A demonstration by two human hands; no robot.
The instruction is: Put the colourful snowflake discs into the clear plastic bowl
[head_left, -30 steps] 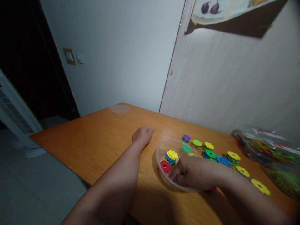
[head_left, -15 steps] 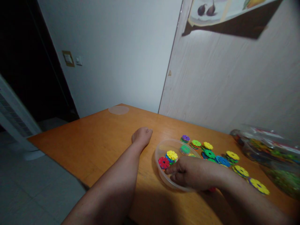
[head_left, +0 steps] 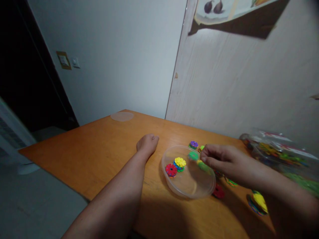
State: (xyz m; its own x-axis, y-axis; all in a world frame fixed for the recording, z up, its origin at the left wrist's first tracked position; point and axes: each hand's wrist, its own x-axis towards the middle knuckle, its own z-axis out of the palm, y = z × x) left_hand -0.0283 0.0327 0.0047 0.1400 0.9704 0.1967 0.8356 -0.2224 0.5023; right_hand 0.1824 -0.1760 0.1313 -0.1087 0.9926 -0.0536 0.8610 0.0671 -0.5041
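My left hand rests on the table as a closed fist, with nothing visible in it. It lies left of a clear round plastic bowl. Inside the bowl, a stack of red notched plastic discs leans beside a yellow-topped stack. My right hand hovers over the bowl's right rim, fingers curved with a gap to the thumb. No disc shows between them. Behind the bowl wall, a green stack shows through. A purple-topped stack stands farther back.
Right of the bowl are a red stack and a yellow-topped stack; my right arm hides others. Clear packages of colourful pieces lie at the far right. A translucent round lid sits at the table's back corner, near the wall.
My right hand has left the red stack in the bowl and moved up and right to the rim. My left fist stays in place. The view has shifted slightly.
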